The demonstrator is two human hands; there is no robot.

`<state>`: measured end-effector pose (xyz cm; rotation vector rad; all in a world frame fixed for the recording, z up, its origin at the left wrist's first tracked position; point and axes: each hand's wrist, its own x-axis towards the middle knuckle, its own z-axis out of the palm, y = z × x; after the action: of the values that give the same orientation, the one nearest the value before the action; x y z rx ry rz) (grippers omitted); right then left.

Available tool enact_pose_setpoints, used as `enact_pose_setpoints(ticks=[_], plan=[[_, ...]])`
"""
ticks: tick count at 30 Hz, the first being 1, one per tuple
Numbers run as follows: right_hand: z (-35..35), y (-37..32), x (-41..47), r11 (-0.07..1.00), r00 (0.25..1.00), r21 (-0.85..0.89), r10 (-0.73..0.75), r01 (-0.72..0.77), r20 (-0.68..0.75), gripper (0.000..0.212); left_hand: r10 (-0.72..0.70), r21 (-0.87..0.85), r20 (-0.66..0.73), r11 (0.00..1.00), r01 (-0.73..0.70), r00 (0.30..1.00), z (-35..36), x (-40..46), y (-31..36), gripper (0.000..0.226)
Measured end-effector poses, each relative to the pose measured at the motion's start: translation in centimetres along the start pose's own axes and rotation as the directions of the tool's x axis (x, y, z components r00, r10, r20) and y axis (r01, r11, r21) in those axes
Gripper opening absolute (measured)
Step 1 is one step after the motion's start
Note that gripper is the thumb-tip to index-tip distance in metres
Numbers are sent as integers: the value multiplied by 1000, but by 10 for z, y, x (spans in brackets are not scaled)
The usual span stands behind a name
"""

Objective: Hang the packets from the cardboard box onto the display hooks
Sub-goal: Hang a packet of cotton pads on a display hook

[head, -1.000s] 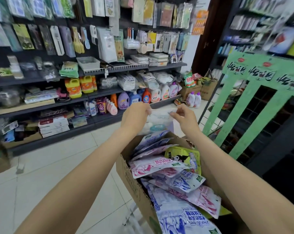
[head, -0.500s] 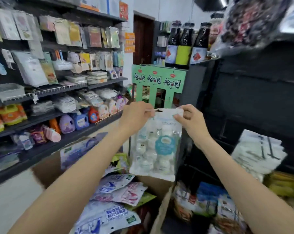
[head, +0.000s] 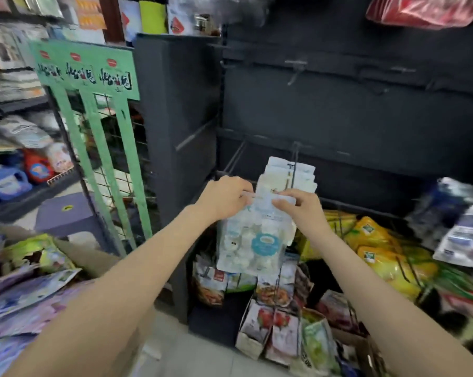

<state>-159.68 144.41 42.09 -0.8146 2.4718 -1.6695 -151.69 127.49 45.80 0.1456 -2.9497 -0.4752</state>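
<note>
Both hands pinch the top edge of a clear packet (head: 253,240) of white round pieces with a teal label. My left hand (head: 226,197) grips its upper left corner, my right hand (head: 300,206) its upper right. The packet hangs just in front of a display hook (head: 293,164) that carries several similar white packets (head: 287,172). The cardboard box (head: 94,261) lies at the lower left, with purple, pink and green packets (head: 31,289) piled in it.
A green-framed wire rack (head: 94,110) stands to the left beside a dark shelf end panel (head: 181,118). Bare hooks (head: 295,69) stick out of the dark back panel above. Yellow bags (head: 376,240) and snack packets (head: 273,317) crowd the racks below and right.
I have turned right from the box to the dark hook panel. Both hands have carried the clear packet up to the hook with the white packets.
</note>
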Motion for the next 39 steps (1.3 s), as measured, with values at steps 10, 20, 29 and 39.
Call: enact_pose_setpoints(ticks=[10, 20, 29, 39], plan=[[-42, 86, 27, 995, 995, -17, 103, -103, -10, 4, -120, -329, 107, 932, 149, 987, 101, 78, 28, 10], [-38, 112, 74, 977, 976, -23, 209, -210, -58, 18, -265, -245, -13, 936, 254, 964, 118, 114, 31, 22], [-37, 117, 84, 982, 991, -146, 112, -122, -72, 16, -290, -235, -1, 930, 281, 957, 122, 128, 22, 22], [-35, 113, 119, 908, 975, -372, 137, -195, -177, 19, -170, 75, -140, 981, 181, 976, 117, 177, 27, 22]])
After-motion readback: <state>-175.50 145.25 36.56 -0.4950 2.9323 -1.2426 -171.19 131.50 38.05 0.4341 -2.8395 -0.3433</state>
